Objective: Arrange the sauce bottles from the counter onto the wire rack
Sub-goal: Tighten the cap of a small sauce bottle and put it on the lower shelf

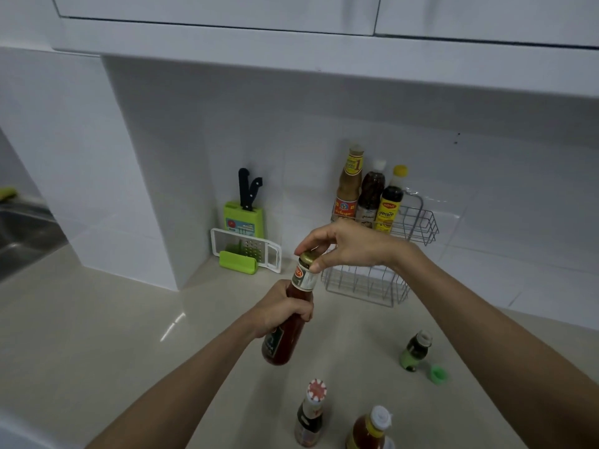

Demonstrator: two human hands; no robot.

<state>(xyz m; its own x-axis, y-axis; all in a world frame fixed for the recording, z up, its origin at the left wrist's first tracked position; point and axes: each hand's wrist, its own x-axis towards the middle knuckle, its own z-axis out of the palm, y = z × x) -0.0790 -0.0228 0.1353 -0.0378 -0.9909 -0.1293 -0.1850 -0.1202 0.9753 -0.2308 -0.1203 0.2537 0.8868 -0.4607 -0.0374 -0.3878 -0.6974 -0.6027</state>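
A red sauce bottle point(288, 332) with a gold cap is held tilted above the counter. My left hand point(281, 308) grips its neck and shoulder. My right hand point(343, 244) pinches the gold cap with fingertips and thumb. Behind my right hand stands the wire rack point(418, 226), with three bottles at its back left: a tan one point(349, 186), a dark one point(370, 197) and a yellow-capped one point(390, 202). On the counter near me stand a small green bottle point(415, 351), a red-capped bottle point(311, 413) and a white-capped orange bottle point(371, 431).
A loose green cap point(438, 374) lies by the small green bottle. In the wall corner stand a green knife block point(243, 222) and a white grater with a green holder point(246, 252). A steel sink point(22, 234) is at far left. Cabinets hang overhead.
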